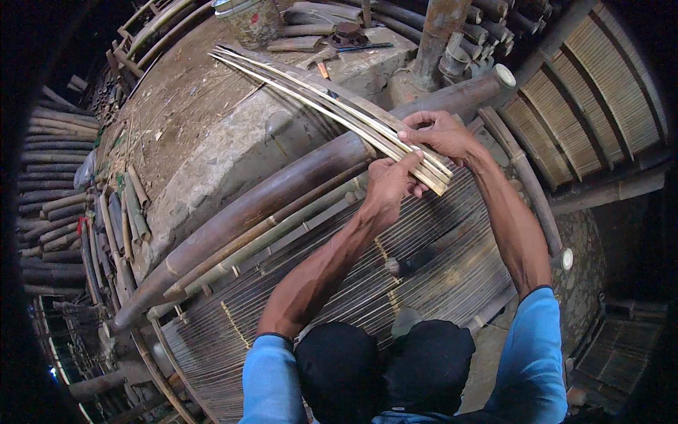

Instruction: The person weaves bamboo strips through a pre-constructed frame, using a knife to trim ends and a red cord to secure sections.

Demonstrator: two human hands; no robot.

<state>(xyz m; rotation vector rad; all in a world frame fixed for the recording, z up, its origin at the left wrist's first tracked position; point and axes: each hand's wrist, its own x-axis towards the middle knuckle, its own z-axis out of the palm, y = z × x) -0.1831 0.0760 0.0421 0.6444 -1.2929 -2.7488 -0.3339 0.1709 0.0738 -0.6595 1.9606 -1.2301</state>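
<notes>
A bundle of long, pale bamboo strips (332,107) runs from my hands toward the upper left, its far ends fanned a little apart. My left hand (395,182) grips the bundle close to its near end, the thumb lying on top. Just beyond it, my right hand (439,136) pinches the strips between thumb and fingers. The cut near ends poke out past my left hand. Below both hands spreads a slatted bamboo platform (318,283), over which my dark-clad knees (335,367) show.
Thick bamboo poles (261,205) edge the platform on its far side. Beyond lies a concrete ledge (219,166), with a bucket (247,21) at the top. Stacked bamboo (56,184) fills the left; a woven bamboo panel (586,92) leans at the right beside an upright post (439,42).
</notes>
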